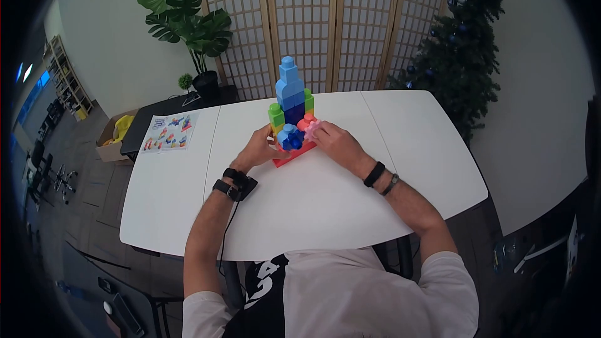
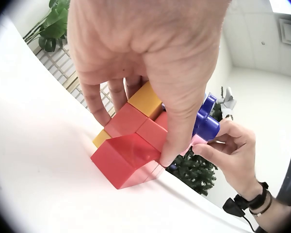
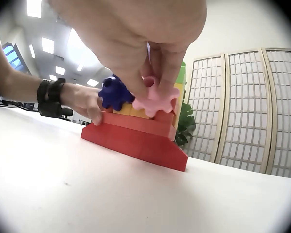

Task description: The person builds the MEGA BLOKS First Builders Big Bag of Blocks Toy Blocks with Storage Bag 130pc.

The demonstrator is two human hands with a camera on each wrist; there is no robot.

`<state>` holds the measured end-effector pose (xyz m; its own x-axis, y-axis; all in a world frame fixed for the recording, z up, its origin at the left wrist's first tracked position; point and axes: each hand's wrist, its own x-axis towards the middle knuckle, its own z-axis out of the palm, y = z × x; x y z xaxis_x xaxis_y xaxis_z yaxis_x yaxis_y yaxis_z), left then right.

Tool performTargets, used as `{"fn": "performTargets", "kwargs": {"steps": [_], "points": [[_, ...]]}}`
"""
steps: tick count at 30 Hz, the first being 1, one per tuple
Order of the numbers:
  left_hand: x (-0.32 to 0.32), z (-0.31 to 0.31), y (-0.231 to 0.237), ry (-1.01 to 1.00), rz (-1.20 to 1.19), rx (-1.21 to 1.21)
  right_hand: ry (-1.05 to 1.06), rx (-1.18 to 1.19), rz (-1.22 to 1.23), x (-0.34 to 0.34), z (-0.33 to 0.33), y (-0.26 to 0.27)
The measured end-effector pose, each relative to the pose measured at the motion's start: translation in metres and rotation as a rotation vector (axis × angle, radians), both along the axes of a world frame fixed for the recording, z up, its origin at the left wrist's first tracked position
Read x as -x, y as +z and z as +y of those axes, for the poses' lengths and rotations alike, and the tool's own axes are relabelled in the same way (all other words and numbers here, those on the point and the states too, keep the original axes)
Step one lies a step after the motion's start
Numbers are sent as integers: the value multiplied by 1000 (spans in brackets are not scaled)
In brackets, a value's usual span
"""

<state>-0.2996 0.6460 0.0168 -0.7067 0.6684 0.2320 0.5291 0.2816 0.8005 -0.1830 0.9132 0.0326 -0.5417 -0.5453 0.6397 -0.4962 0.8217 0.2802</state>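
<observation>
A tower of toy blocks stands on the table, with a red base, yellow and green blocks, and light blue blocks on top. On its near side are a dark blue gear and a pink gear, side by side. My right hand pinches the pink gear between thumb and fingers. Around the tower's left side curls my left hand, its thumb on the near side and its fingers on the far side, as the left wrist view shows, gripping the red and orange blocks.
A printed sheet with block pictures lies at the left of the white table. Behind stand a folding screen, a potted plant and a decorated tree. A cable hangs from the left wrist strap over the table's front edge.
</observation>
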Motion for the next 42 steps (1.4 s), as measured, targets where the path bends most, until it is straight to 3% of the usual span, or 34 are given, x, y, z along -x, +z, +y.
{"fn": "performTargets", "kwargs": {"steps": [9,13,15,16,20,23,25,29,31,32,35,39,41,42], "points": [[2,0,0,-5,25,27,-15,24,-25,0,0,-1],[10,0,-4,-11,1,56,-50,113,-92,-15,-7,29],[8,-2,-2,-19,-22,65,-377,365,-655,-11,2,58],[3,-2,4,-42,-34,19,-284,521,-713,-6,13,55],[2,-1,7,-59,-104,10,-389,388,-691,4,40,48],[6,-1,1,-96,-183,39,-321,401,-595,0,44,34],[10,-1,-4,-111,-186,34,-155,501,-530,0,42,24],[20,1,-13,-146,-184,21,-230,488,-427,-5,18,21],[22,1,-15,-144,-184,34,-139,391,-219,-16,4,12],[24,1,-13,-145,-178,47,-271,299,-356,-23,-1,14],[29,1,-13,-62,-19,178,-366,98,-525,-14,15,0],[45,1,-32,-82,56,47,-399,199,-462,-7,27,4],[44,1,-27,-89,32,78,-318,472,-536,-3,30,9],[43,1,-26,-89,34,78,-318,472,-535,2,34,5]]}}
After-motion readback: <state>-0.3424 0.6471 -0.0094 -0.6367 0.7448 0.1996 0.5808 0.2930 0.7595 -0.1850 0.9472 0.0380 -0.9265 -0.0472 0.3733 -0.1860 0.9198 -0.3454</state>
